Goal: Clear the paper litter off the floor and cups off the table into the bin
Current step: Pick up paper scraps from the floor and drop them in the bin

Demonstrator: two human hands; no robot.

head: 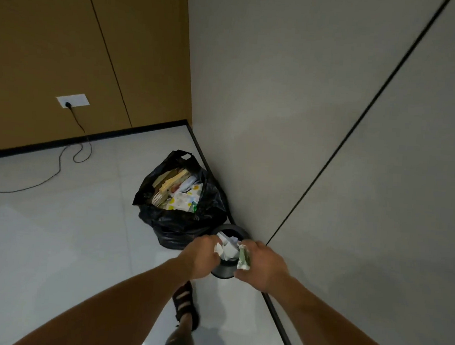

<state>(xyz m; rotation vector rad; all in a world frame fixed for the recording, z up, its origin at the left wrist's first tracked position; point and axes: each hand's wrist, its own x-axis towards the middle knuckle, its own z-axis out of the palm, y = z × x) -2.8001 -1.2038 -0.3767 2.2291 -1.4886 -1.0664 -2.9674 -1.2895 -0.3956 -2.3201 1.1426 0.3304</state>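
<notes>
Two hands are out in front of us, over a small dark waste bin (222,269) that stands on the floor right against the grey wall (280,95). Our left hand (201,254) has its fingers curled round a crumpled white paper (219,248) at the bin's near rim. Our right hand (263,266) grips a crumpled greenish paper (243,260) on the bin's other side. More white paper scraps (229,243) lie inside the bin, reaching up to its mouth.

Just behind the bin, touching it, a black plastic bag (182,223) slumps in the corner with its mouth open, stuffed with cartons and printed packaging.

The floor (54,241) is pale, glossy tile that catches a faint reflection near our feet. One foot in a dark strapped sandal (186,304) stands just short of the bin. The corner is made by the grey wall on the right, crossed by a thin dark seam, and a brown panelled wall (41,51) on the left, with a black skirting along the foot of both. Low on the brown wall sits a white socket plate (72,101) with a plug in it, and its black cable (60,166) loops down and trails across the tiles to the left.
</notes>
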